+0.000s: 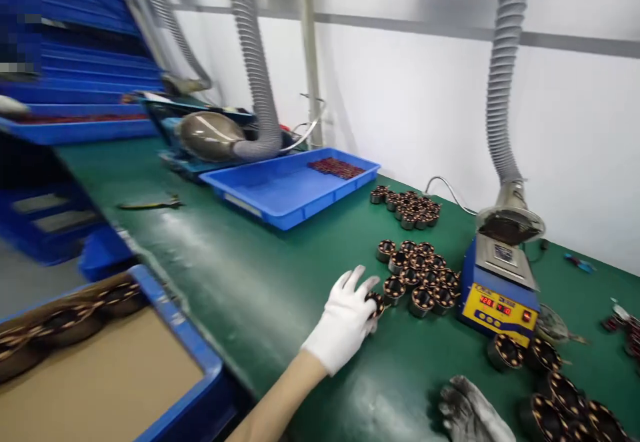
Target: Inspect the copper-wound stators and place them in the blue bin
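Note:
My left hand (345, 319), in a white glove, reaches over the green bench with its fingers closed around a motor stator (375, 304), a dark ring with copper windings. That stator is at the near left side of a cluster of stators (423, 275). At the lower right, my right hand (473, 412), in a stained grey glove, is low over the bench. Its fingers look loosely bent and apart, with nothing visible in them. More stators (565, 395) stand just right of it.
A soldering pot (500, 295) with a lit display stands under an extraction hose (503, 82). Further back are a blue tray (280, 195) and another stator group (410, 209). Pliers (150, 204) lie at left. A blue crate (175, 335) with stators adjoins the bench edge.

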Demonstrator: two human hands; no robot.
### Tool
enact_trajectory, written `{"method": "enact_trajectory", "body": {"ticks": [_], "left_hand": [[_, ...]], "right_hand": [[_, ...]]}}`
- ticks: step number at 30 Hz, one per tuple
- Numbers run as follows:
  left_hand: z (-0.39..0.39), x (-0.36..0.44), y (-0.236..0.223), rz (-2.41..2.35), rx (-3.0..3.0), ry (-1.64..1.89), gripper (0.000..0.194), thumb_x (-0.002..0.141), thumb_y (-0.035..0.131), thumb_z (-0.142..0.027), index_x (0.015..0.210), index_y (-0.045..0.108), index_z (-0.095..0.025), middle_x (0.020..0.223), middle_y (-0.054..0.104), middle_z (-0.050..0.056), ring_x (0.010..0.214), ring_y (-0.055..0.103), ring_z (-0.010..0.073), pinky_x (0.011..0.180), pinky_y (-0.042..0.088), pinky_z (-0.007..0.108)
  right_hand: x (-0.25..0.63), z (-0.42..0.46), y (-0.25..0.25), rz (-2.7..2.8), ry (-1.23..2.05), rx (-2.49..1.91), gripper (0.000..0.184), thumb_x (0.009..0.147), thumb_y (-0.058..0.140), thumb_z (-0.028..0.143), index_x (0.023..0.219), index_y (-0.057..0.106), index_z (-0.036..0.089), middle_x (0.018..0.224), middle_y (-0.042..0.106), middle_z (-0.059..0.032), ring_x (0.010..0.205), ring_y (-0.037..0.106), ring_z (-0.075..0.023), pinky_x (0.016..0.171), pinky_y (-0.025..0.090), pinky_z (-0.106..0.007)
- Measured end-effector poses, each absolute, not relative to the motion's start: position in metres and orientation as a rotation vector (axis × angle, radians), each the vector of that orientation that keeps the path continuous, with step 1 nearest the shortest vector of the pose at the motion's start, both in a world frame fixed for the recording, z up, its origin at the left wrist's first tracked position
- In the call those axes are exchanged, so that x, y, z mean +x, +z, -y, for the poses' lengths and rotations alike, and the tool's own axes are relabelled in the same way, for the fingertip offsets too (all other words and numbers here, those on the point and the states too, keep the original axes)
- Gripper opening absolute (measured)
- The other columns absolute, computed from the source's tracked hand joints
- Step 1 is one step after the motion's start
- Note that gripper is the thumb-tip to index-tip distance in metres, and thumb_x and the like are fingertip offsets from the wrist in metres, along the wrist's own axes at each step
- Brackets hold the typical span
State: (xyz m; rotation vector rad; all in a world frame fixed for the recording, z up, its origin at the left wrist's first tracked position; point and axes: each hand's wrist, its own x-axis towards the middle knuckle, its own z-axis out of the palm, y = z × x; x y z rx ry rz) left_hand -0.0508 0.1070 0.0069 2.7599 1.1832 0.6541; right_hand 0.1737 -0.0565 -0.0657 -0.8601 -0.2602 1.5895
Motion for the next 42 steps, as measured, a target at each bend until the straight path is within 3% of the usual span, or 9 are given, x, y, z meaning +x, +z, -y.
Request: {"method": "enact_trajectory", "body": {"ticks": [5,9,14,17,20,24,30,37,42], "left_hand": [[-0.073,-0.013,0.016,-0.474,2.436,0.495,0.021,0.067,0.073,-0.015,0.081,0.059,-0.020,0.124,0.051,0.002,0.127,0.029,0.0289,0.103,0.030,0.043],[-0.058,0.052,0.008,-0.388,2.200,0.485,0.023,0.068,0.072,-0.018,0.089,0.061,-0.019,0.109,0.060,0.004,0.109,0.048,0.0246,0.099,0.034,0.040],[-0.047,0.080,-0.018,-0.442,2.060,0.386,0.078,0.054,0.073,-0.013,0.126,0.045,-0.019,0.123,0.050,0.009,0.113,0.043,0.0260,0.100,0.033,0.039],[-0.051,0.077,-0.020,-0.431,1.920,0.387,0.056,0.065,0.065,-0.022,0.120,0.053,-0.023,0.119,0.054,0.006,0.110,0.047,0.0234,0.097,0.035,0.034],[-0.058,0.078,-0.014,-0.454,1.736,0.466,0.028,0.075,0.053,-0.036,0.091,0.067,-0.018,0.096,0.064,0.006,0.093,0.056,0.0220,0.086,0.042,0.030],[-0.069,0.080,-0.008,-0.688,1.401,0.626,0.034,0.076,0.048,-0.046,0.063,0.059,-0.016,0.067,0.062,0.004,0.071,0.058,0.0205,0.071,0.047,0.028],[-0.059,0.081,-0.013,-0.639,1.323,0.392,0.041,0.067,0.062,-0.045,0.095,0.066,-0.015,0.101,0.065,0.007,0.098,0.057,0.0249,0.088,0.044,0.033],[-0.057,0.091,-0.021,-0.711,0.745,0.689,0.042,0.054,0.078,-0.042,0.081,0.062,-0.013,0.068,0.065,0.005,0.064,0.061,0.0175,0.061,0.050,0.024],[-0.067,0.079,-0.017,-0.644,0.903,0.706,0.060,0.052,0.079,-0.034,0.105,0.057,-0.015,0.095,0.064,0.005,0.090,0.060,0.0190,0.090,0.045,0.029]], "right_hand": [[0.149,0.054,-0.052,0.377,1.386,-0.754,0.056,0.051,0.086,0.036,0.100,0.065,0.019,0.106,0.065,-0.0102,0.097,0.060,-0.0232,0.088,0.043,-0.038],[0.155,0.053,-0.036,0.311,1.408,-0.708,0.035,0.069,0.073,0.040,0.095,0.065,0.018,0.090,0.068,-0.0061,0.083,0.061,-0.0192,0.081,0.047,-0.037],[0.172,0.054,-0.033,0.035,1.438,-0.544,0.029,0.070,0.071,0.037,0.093,0.066,0.019,0.094,0.068,-0.0036,0.085,0.062,-0.0186,0.077,0.048,-0.033],[0.172,0.049,-0.037,0.011,1.459,-0.500,0.029,0.071,0.071,0.033,0.095,0.065,0.018,0.092,0.069,-0.0033,0.078,0.062,-0.0150,0.073,0.049,-0.028],[0.168,0.045,-0.038,0.096,1.489,-0.506,0.029,0.071,0.071,0.032,0.095,0.063,0.016,0.088,0.068,-0.0045,0.075,0.063,-0.0162,0.067,0.049,-0.027],[0.167,0.046,-0.036,0.232,1.573,-0.553,0.034,0.071,0.069,0.031,0.098,0.060,0.012,0.089,0.067,-0.0103,0.074,0.064,-0.0214,0.062,0.047,-0.029],[0.164,0.045,-0.036,0.137,1.499,-0.526,0.031,0.073,0.070,0.033,0.097,0.061,0.015,0.097,0.066,-0.0085,0.085,0.061,-0.0200,0.071,0.045,-0.031],[0.166,0.045,-0.034,0.100,1.555,-0.539,0.036,0.069,0.072,0.034,0.097,0.062,0.014,0.089,0.067,-0.0078,0.072,0.062,-0.0177,0.060,0.044,-0.026],[0.174,0.046,-0.031,0.031,1.640,-0.429,0.047,0.072,0.064,0.049,0.103,0.060,0.014,0.089,0.067,-0.0066,0.077,0.062,-0.0194,0.065,0.044,-0.027]]}}
